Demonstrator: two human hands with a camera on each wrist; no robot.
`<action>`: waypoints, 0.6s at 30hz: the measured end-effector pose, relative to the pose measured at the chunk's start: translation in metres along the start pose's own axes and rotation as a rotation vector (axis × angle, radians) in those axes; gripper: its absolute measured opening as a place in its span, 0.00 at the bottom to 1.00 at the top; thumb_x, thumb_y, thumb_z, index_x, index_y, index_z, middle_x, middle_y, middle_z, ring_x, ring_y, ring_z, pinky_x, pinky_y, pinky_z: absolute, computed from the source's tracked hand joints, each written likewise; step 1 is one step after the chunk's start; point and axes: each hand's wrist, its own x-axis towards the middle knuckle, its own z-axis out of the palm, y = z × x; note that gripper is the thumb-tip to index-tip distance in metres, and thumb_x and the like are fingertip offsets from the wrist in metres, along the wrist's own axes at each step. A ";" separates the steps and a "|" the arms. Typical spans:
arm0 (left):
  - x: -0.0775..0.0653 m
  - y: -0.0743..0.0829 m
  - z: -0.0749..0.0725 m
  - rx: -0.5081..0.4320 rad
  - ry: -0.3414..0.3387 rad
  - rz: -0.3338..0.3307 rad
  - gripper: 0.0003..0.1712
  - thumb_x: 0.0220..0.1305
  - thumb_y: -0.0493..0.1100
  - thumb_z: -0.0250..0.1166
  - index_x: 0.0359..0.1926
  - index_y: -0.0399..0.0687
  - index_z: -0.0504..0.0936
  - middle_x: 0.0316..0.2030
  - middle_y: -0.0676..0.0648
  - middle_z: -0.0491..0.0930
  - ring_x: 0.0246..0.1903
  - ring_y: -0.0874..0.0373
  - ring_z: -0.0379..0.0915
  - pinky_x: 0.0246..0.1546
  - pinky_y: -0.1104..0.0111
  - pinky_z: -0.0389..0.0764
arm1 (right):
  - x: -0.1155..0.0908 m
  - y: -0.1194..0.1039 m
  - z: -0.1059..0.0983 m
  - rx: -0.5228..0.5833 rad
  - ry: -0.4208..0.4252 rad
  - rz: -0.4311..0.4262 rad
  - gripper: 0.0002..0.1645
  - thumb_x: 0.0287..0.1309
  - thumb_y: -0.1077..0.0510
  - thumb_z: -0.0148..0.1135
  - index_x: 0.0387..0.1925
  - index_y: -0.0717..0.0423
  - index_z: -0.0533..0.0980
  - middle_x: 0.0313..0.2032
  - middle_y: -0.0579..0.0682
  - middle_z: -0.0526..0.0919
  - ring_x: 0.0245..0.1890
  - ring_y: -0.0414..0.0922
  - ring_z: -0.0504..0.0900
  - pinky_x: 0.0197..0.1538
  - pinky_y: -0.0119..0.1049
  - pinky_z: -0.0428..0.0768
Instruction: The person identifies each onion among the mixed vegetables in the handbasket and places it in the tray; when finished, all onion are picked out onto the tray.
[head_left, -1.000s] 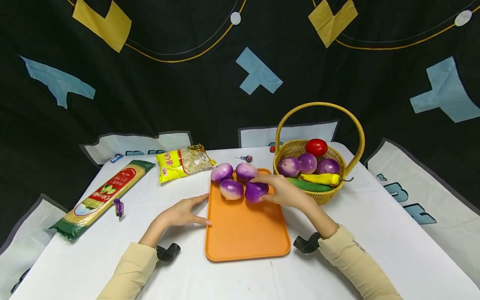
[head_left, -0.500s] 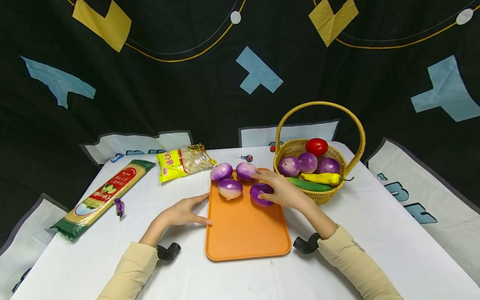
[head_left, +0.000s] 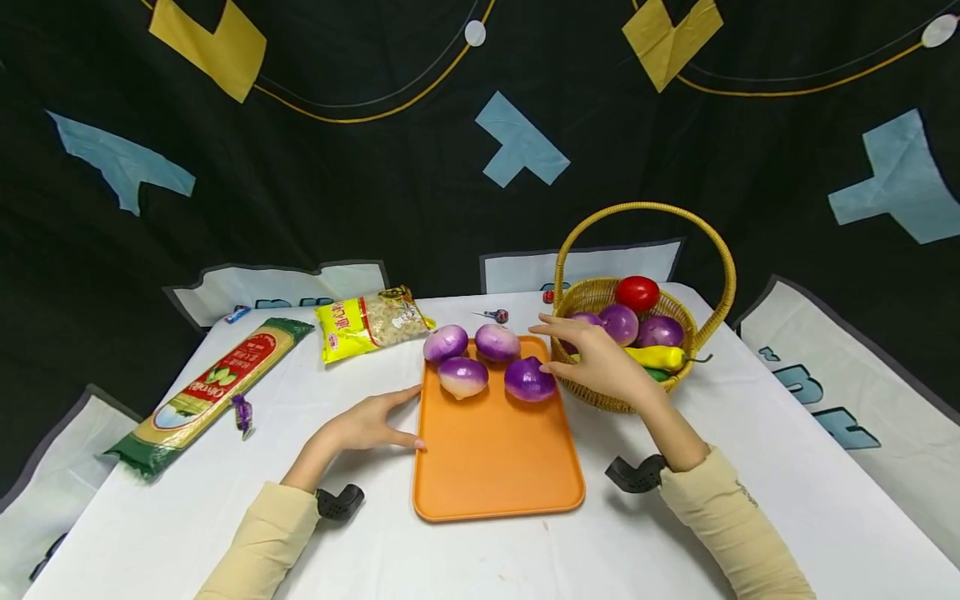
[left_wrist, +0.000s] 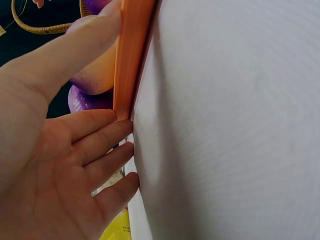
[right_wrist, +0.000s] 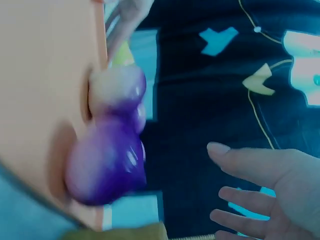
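Note:
An orange tray (head_left: 495,467) lies on the table with several purple-and-white onions on its far half. My left hand (head_left: 367,423) touches the tray's left edge, thumb and straight fingers spread along the rim; in the left wrist view the fingers (left_wrist: 107,140) meet that rim. My right hand (head_left: 603,358) is raised between the tray and the wicker basket (head_left: 600,398), holding nothing. The nearest onion (head_left: 529,380), at the tray's right side with its tip up, sits just left of that hand. In the right wrist view this onion (right_wrist: 107,165) stands apart from the loosely spread fingers.
The tall-handled basket holds more onions (head_left: 660,331), a tomato (head_left: 637,293), a yellow pepper (head_left: 656,358) and a partly hidden green vegetable. At left lie a long green-and-gold packet (head_left: 213,392), a yellow bag (head_left: 372,323) and a wrapped purple candy (head_left: 242,415).
My right hand has let go of the nearest onion and risen rightward toward the basket. That onion now rests slightly farther right, apart from the others. The left hand stays on the tray edge.

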 end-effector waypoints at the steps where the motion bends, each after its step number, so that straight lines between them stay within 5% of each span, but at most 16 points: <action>1: 0.000 0.000 -0.001 -0.001 -0.001 -0.003 0.57 0.50 0.59 0.74 0.72 0.37 0.57 0.69 0.33 0.58 0.68 0.36 0.52 0.68 0.46 0.55 | 0.000 0.002 -0.005 -0.001 -0.001 0.000 0.30 0.56 0.56 0.70 0.60 0.53 0.75 0.65 0.57 0.70 0.65 0.56 0.67 0.64 0.54 0.70; 12: -0.002 0.001 -0.002 0.008 0.008 -0.008 0.57 0.50 0.59 0.74 0.72 0.37 0.57 0.69 0.33 0.58 0.68 0.36 0.53 0.68 0.45 0.56 | 0.027 0.036 -0.057 -0.072 -0.225 0.044 0.27 0.56 0.56 0.70 0.58 0.56 0.77 0.53 0.57 0.81 0.51 0.58 0.78 0.51 0.52 0.81; 18: -0.001 0.001 -0.001 -0.004 -0.001 -0.001 0.57 0.50 0.59 0.74 0.72 0.36 0.57 0.69 0.32 0.58 0.68 0.36 0.52 0.68 0.46 0.55 | 0.044 0.061 -0.066 -0.226 -0.402 0.025 0.27 0.54 0.59 0.70 0.57 0.59 0.77 0.54 0.58 0.80 0.55 0.59 0.75 0.58 0.56 0.75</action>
